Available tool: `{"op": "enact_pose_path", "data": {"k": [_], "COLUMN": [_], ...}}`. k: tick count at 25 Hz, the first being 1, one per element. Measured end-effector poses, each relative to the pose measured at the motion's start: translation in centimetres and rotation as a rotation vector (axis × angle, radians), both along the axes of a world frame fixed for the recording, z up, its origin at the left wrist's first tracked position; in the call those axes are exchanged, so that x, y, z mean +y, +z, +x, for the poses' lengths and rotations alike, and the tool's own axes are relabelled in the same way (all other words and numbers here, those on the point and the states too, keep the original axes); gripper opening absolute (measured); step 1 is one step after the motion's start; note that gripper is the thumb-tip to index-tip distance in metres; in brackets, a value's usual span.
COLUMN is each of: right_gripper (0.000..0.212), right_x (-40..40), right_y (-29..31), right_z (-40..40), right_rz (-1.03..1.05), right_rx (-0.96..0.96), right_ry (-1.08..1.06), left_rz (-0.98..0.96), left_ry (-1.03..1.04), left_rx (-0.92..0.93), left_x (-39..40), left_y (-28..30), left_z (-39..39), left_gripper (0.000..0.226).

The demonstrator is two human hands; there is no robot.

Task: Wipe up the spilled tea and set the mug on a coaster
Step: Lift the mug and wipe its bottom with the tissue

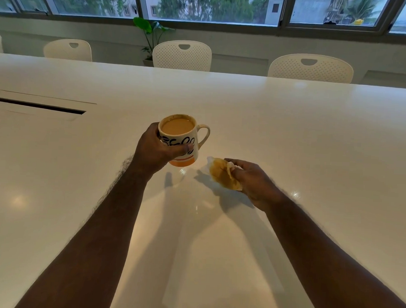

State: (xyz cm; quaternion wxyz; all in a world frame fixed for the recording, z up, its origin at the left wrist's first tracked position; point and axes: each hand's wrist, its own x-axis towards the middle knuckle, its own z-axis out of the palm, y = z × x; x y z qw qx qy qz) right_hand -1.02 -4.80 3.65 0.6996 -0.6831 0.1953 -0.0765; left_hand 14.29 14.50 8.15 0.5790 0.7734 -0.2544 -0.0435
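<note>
Your hands are both full, mug lifted, tissue soaked.
Left hand (155, 149) clamps the upright mug (179, 139); right hand (254, 181), at four o'clock, pinches the tissue (222, 174); no coaster shows.

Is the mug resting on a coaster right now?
No, the left hand holds the mug above the bare white table; no coaster shows anywhere.

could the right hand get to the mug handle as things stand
Probably not yet: the handle faces the right hand with bare table between, but that hand's grip is full of the stained tissue.
</note>
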Motion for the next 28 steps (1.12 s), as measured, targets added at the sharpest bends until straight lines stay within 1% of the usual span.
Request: {"op": "enact_pose_path", "data": {"k": [2, 3, 6, 9, 12, 16, 21, 24, 28], "right_gripper": [0.029, 0.029, 0.032, 0.029, 0.019, 0.018, 0.017, 0.021, 0.018], "right_x": [-0.4, -0.6, -0.9, -0.8, -0.2, 0.9, 1.8, 2.1, 2.1], "right_y": [-0.1, -0.2, -0.1, -0.2, -0.2, -0.5, -0.4, -0.3, -0.4], "right_z": [-0.5, -0.6, -0.9, -0.9, -0.6, 0.3, 1.5, 2.1, 2.4], "right_rz": [0.205, 0.271, 0.362, 0.302, 0.212, 0.145, 0.207, 0.308, 0.440], "right_rx": [0.043, 0.057, 0.070, 0.096, 0.157, 0.205, 0.196, 0.176, 0.147], "right_ry": [0.008, 0.001, -0.009, -0.007, 0.019, -0.040, -0.126, -0.166, -0.159], "left_rz": [0.000, 0.002, 0.006, 0.011, 0.012, 0.008, 0.004, 0.007, 0.014], "left_ry": [0.004, 0.004, -0.005, -0.018, -0.024, -0.045, -0.078, -0.079, -0.090], "left_rx": [0.000, 0.002, 0.006, 0.007, 0.008, 0.018, 0.015, 0.010, -0.003], "left_x": [0.0, 0.0, -0.1, -0.2, -0.3, -0.5, -0.7, -1.0, -1.1], "left_y": [0.2, 0.3, 0.4, 0.4, 0.5, 0.6, 0.9, 1.0, 1.1], "left_z": [-0.1, -0.1, -0.4, -0.7, -1.0, -1.3, -1.6, -1.7, -1.8], "left_gripper": [0.077, 0.077, 0.078, 0.078, 0.077, 0.076, 0.073, 0.073, 0.074]}}
